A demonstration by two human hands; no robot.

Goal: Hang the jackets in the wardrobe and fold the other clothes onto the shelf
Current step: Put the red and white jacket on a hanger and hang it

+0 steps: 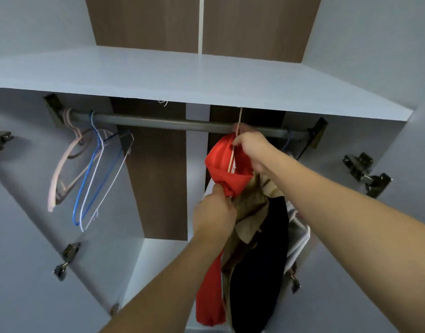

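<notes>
At two o'clock from the centre of my view, just under the wardrobe rail (158, 122), my right hand (251, 147) is curled round the neck of a pale hanger (233, 152) and the collar of the red jacket (227, 164). I judge this hold is meant to steady the hook at the rail while the garment is settled on it. I cannot tell whether the hook is fully over the rail, since my fingers cover that point.

Directly below, toward six o'clock of the right hand, my left hand (213, 212) pinches a bunched fold of the red fabric. The fold is gathered tight between thumb and fingers. My judgement is that this pull draws the jacket down and straight on the hanger's shoulders.

Hanging against the red jacket on its three o'clock side are a tan garment (252, 207) and a dark navy garment (261, 260), with something white (300, 234) just beyond. These appear already hung, so the right end of the rail is the working cluster.

At nine o'clock, well apart from my hands, several empty hangers (91, 169) in pink, blue and white hang at the left end of the rail, kept clear for use.

At twelve o'clock the shelf (182, 75) lies above the rail with nothing folded on the part I can see. I judge the hanging part of the task to be well along and the folding not yet shown.
</notes>
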